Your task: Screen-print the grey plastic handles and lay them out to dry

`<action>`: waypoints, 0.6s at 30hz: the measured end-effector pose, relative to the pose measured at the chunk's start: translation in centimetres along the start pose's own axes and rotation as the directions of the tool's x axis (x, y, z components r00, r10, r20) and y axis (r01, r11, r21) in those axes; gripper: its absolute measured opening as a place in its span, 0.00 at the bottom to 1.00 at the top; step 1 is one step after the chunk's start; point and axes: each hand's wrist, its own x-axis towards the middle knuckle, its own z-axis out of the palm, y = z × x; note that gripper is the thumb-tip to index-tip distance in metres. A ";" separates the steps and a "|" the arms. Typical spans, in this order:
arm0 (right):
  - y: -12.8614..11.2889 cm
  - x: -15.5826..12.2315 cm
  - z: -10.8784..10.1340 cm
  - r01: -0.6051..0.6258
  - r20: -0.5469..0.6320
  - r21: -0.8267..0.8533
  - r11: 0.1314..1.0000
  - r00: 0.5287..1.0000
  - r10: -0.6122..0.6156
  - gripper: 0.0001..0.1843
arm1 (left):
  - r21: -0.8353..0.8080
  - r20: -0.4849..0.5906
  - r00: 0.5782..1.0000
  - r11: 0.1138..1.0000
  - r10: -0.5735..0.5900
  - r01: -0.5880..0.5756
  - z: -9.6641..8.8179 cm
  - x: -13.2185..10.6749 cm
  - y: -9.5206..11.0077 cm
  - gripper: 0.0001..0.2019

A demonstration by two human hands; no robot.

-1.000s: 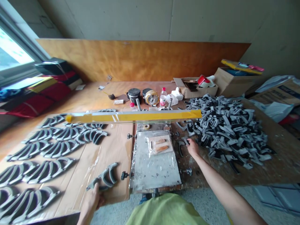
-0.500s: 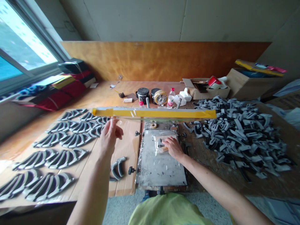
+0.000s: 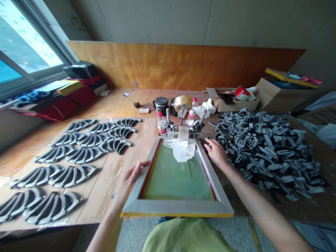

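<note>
A silk-screen frame (image 3: 181, 206) lies lowered over the work plate, its green mesh (image 3: 178, 182) facing up and yellow tape along the front edge. White ink or paste (image 3: 183, 151) covers part of the mesh near the hinge clamp (image 3: 183, 132). At the frame's left side is my left hand (image 3: 135, 172), fingertips against the rail and fingers loosely apart. My right hand (image 3: 216, 152) hovers beside the upper right rail, fingers stretched out and nothing in them. Whatever lies on the plate is hidden by the screen.
Rows of curved grey plastic parts (image 3: 81, 144) lie on cardboard at the left. A large heap of similar parts (image 3: 270, 150) covers the right. Behind the clamp stand bottles (image 3: 162, 124), black tubs (image 3: 161, 106) and a tape roll (image 3: 183, 102); open cartons (image 3: 233, 101) sit farther right.
The screen frame has swung down from its raised, edge-on position to flat over the plate. My left hand came down with it; my right hand left the small part on the plate and moved right.
</note>
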 end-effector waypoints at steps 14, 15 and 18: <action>-7.0 4.3 4.9 0.210 0.398 -0.239 0.948 0.912 -0.102 0.06 | -0.026 0.159 0.967 0.978 -0.199 0.206 3.5 -0.1 -11.9 0.39; -6.9 3.6 4.8 0.261 0.402 -0.218 0.941 0.902 -0.157 0.07 | -0.029 0.164 0.966 0.977 -0.202 0.210 3.5 0.0 -12.1 0.39; -6.4 1.3 3.9 0.397 0.452 -0.143 0.907 0.841 -0.297 0.10 | -0.031 0.163 0.963 0.974 -0.215 0.223 3.4 -0.1 -12.9 0.39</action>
